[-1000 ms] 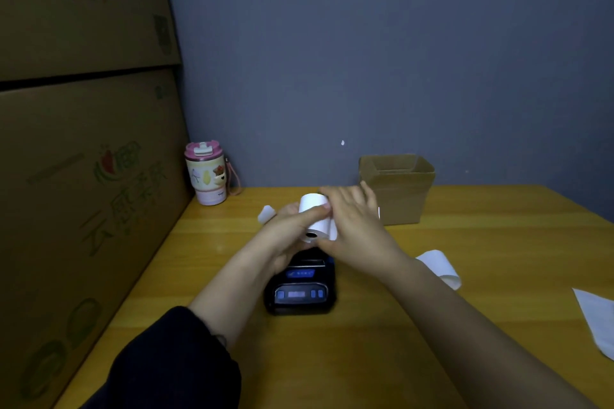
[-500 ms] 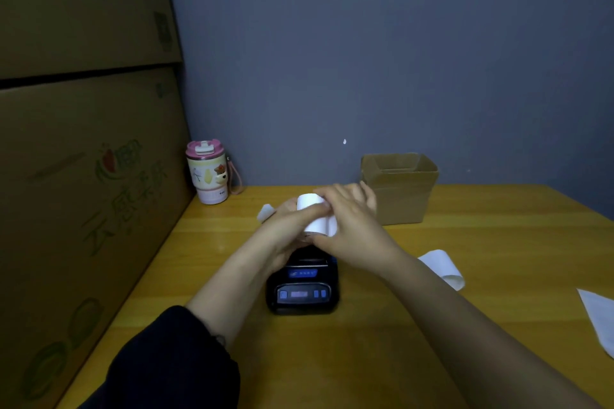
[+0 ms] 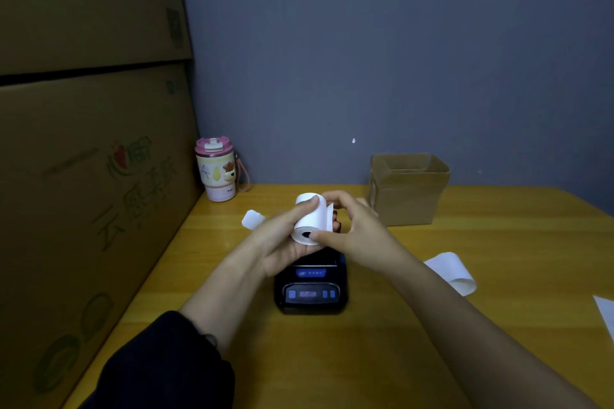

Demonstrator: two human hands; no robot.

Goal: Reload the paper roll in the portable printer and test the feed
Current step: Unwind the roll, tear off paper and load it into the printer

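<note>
A white paper roll (image 3: 310, 217) is held in the air just above the back of the black portable printer (image 3: 311, 289), which sits on the yellow wooden table (image 3: 415, 325). My left hand (image 3: 282, 236) cups the roll from the left and below, thumb across its top. My right hand (image 3: 354, 226) pinches the roll from the right, thumb at its dark core opening, fingers on the loose paper edge. The printer's blue panel and small display face me; its paper bay is hidden behind my hands.
A curled strip of paper (image 3: 452, 272) lies right of the printer and another sheet (image 3: 606, 315) at the right edge. A small paper scrap (image 3: 252, 218) lies left of my hands. An open cardboard box (image 3: 408, 188) and a pink tumbler (image 3: 217, 173) stand by the wall. Large cartons (image 3: 83, 176) line the left side.
Both hands stay on the roll above the printer. My right fingers have shifted from covering the roll's top to its right side and near end, exposing more of it.
</note>
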